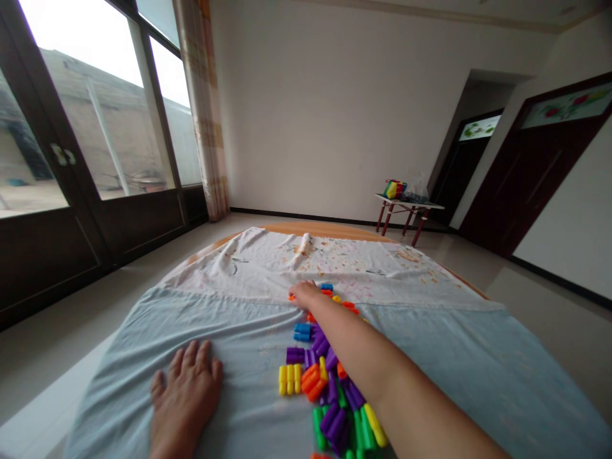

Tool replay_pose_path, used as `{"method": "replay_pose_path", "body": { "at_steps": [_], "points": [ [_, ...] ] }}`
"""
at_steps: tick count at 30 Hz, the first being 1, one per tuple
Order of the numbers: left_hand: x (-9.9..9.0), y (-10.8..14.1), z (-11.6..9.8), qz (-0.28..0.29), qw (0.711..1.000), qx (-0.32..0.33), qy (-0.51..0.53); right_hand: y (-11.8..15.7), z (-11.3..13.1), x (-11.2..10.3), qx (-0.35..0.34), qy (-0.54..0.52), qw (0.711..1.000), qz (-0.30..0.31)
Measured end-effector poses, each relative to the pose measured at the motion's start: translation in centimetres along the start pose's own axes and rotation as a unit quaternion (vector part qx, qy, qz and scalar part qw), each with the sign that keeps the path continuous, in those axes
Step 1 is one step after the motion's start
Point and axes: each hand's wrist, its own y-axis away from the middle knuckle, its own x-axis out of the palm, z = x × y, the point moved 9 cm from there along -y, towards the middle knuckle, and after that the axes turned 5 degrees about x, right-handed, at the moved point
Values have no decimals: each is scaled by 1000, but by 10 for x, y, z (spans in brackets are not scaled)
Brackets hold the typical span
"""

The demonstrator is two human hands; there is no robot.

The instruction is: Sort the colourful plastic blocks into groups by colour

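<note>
My left hand (pixel 186 389) lies flat on the pale blue cloth with its fingers apart, holding nothing. My right hand (pixel 306 294) reaches far forward, its fingers closed around an orange plastic piece (pixel 291 297) that shows only at the fingertips. Under and beside my right forearm spreads a pile of finger-shaped plastic pieces, partly hidden by the arm. To its left are a yellow group of three (pixel 289 380), a blue piece (pixel 301 332) and a purple piece (pixel 295 355). Nearer me are orange (pixel 314 382) and green pieces (pixel 319 428).
The round table bears a blue cloth (pixel 248 408) and a stained white cloth (pixel 268 261) with raised folds. A small side table (pixel 411 203) by the far wall carries a colourful bag (pixel 394 189) and a clear plastic bag (pixel 417 190). Glass doors (pixel 109 115) stand left.
</note>
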Motion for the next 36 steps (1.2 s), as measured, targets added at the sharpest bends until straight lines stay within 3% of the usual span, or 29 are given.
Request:
{"method": "replay_pose_path", "body": {
  "at_steps": [5,10,16,24,30,32,36],
  "points": [
    [-3,0,-1,-8,1000,-3,-8,13,-30,-8,-19,-61,995,73],
    [-1,-2,1,4,1000,-8,6,6,-72,-20,61,-87,994,5],
    [-1,-3,2,-19,1000,-4,21,6,-96,2,119,-103,987,15],
    [-2,-4,2,-33,999,4,38,43,-80,-12,27,-136,990,34],
    [-1,-5,1,-35,998,11,49,87,-56,-9,-108,-183,963,164],
    [-1,-5,1,-29,998,8,50,87,-54,-17,-99,-191,966,142],
    [-4,-4,0,-27,998,10,54,64,-52,-36,-19,-146,989,21]
  ]
}}
